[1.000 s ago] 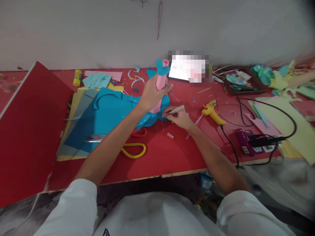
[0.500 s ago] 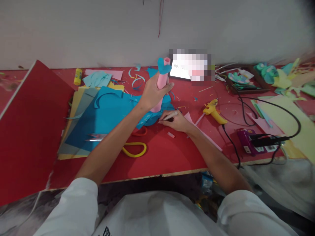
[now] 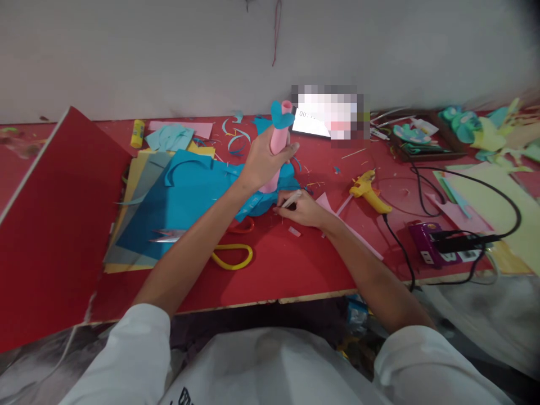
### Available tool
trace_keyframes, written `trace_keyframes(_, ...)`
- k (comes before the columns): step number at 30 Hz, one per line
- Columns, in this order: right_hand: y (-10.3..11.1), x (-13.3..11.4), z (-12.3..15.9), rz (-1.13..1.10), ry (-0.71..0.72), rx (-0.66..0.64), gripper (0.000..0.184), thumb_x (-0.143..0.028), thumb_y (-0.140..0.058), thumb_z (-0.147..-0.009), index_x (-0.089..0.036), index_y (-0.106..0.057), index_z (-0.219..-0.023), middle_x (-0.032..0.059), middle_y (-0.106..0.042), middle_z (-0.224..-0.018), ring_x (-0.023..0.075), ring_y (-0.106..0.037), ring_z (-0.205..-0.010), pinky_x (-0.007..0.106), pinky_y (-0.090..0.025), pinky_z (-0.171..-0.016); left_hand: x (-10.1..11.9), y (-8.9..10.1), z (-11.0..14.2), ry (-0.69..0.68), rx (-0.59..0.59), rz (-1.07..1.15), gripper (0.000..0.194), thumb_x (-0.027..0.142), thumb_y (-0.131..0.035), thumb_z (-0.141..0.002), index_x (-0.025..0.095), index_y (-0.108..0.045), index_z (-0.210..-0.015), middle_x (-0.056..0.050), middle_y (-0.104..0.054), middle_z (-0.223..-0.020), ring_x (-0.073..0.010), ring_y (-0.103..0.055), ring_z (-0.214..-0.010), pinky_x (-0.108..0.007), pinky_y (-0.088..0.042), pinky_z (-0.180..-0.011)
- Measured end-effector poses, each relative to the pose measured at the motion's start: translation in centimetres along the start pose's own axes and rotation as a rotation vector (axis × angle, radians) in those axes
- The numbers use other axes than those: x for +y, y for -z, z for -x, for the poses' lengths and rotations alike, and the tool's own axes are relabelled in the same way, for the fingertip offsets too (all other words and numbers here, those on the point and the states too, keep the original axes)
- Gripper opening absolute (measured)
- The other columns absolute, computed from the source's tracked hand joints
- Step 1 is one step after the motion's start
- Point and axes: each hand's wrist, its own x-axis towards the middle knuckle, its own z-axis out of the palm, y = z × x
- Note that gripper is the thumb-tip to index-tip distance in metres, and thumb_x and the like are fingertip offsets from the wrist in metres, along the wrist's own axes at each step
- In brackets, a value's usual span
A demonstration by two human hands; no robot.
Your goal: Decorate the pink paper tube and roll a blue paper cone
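Note:
My left hand (image 3: 266, 156) is wrapped round an upright pink paper tube (image 3: 279, 139) with a blue paper piece (image 3: 282, 116) near its top. The tube's lower end stands on blue paper (image 3: 257, 207) lying on the red table. Beside the base, to the right, my right hand (image 3: 304, 208) pinches a slim whitish pen (image 3: 291, 199), its tip low by the blue paper's edge. The fingers hide that tip. Scissors with red and yellow handles (image 3: 233, 257) lie below my left forearm, partly covered by it.
Stacked blue, grey and yellow sheets (image 3: 143, 225) lie left, beside a raised red panel (image 3: 54, 225). A yellow glue gun (image 3: 371, 191), a purple power box (image 3: 428, 244) with black cables, and a scrap tray (image 3: 434, 154) are on the right. A lit tablet (image 3: 310, 122) stands at the back.
The whole view has shifted slightly. My left hand keeps hold of the pink tube, and my right hand with the pen has barely moved at the blue paper's edge.

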Motion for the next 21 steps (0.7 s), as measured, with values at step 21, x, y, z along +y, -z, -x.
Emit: trace_keyframes(21,0.01,1.02,-0.02,0.089,-0.029,0.062,0.048,-0.067,-0.067,-0.093,-0.021,-0.064,-0.080,0.0037,-0.071,-0.081,0.0186,-0.065,-0.073,0.033,-0.051,-0.074,-0.29,-0.19,0.03,-0.028,0.014,0.000,0.023,0.043,-0.075,-0.093,0.024,-0.064,-0.101,0.001,-0.066,-0.076,-0.0163,-0.068,-0.066,-0.031,-0.055,-0.065)
